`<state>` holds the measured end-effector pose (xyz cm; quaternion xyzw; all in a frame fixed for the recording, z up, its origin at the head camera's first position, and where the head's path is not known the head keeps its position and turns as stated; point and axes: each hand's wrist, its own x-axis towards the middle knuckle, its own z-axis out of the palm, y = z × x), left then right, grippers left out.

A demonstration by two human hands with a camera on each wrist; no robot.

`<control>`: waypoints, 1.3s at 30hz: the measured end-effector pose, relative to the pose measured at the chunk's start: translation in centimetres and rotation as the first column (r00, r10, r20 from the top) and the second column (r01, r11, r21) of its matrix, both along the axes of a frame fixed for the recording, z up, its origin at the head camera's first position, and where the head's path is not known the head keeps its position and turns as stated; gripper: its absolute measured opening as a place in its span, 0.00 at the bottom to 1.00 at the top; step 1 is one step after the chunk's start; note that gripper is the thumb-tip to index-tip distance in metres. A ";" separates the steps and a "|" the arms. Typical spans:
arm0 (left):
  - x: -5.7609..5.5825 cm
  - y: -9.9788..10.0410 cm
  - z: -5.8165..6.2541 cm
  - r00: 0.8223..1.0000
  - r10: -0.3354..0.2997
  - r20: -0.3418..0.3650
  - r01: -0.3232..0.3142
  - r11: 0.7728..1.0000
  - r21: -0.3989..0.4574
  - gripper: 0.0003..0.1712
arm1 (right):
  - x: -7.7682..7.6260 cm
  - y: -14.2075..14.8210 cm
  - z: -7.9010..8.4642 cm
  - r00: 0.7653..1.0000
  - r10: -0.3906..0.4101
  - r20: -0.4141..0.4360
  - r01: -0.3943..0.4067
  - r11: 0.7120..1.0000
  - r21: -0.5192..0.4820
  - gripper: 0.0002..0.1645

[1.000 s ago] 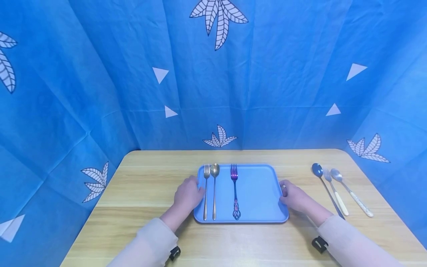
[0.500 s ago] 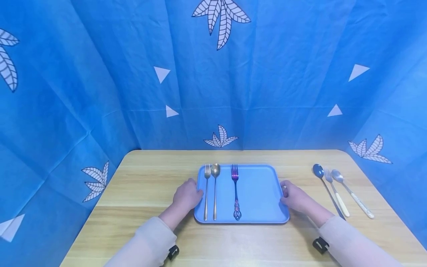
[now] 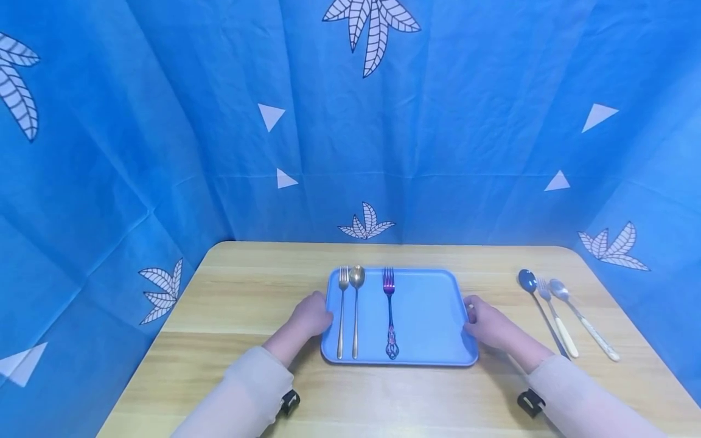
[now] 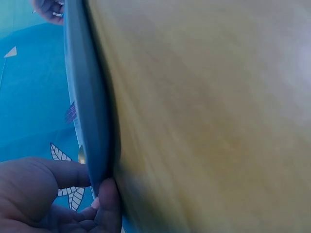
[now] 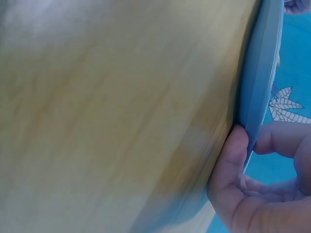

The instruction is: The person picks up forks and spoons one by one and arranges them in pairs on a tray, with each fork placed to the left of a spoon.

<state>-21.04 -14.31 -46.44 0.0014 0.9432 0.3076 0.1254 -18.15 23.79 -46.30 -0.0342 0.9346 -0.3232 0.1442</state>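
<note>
A blue rectangular tray (image 3: 427,316) lies in the middle of the table in the head view. On its left side are a gold fork (image 3: 342,313) and a gold spoon (image 3: 356,310), side by side. A purple fork with an ornate handle (image 3: 390,316) lies nearer the tray's middle. My left hand (image 3: 310,313) pinches the tray's left edge; the left wrist view shows thumb and finger (image 4: 109,199) on either side of the rim. At the right edge my right hand (image 3: 486,322) pinches the rim the same way, fingers (image 5: 233,150) visible in the right wrist view.
To the right of the right hand lie a dark spoon (image 3: 527,280), a fork with a cream handle (image 3: 564,336) and a silver spoon with a pale handle (image 3: 594,334). A blue patterned curtain (image 3: 465,134) hangs behind and beside the wooden table (image 3: 230,304).
The head view has shifted slightly, so everything sits a little further right in it. Both hands keep their hold on the tray, and the cutlery stays in place.
</note>
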 end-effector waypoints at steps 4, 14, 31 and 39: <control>-0.1 -0.3 0.2 0.999 -0.006 0.049 0.002 0.998 0.071 0.05 | 0.1 -0.1 0.1 1.000 0.013 0.001 -0.013 1.000 -0.001 0.34; 0.0 -0.2 0.5 0.994 0.005 0.105 -0.017 0.993 0.114 0.05 | 0.5 -0.4 0.4 0.999 0.035 -0.006 -0.035 0.997 0.062 0.35; -0.3 0.4 1.7 0.986 0.027 0.162 -0.044 0.994 0.102 0.06 | 0.1 1.0 1.8 0.989 0.140 -0.047 -0.133 0.984 0.122 0.35; -0.3 0.3 1.8 0.987 0.045 0.156 -0.060 0.994 0.091 0.11 | -0.1 2.8 4.3 0.986 0.160 -0.040 -0.153 0.979 0.133 0.27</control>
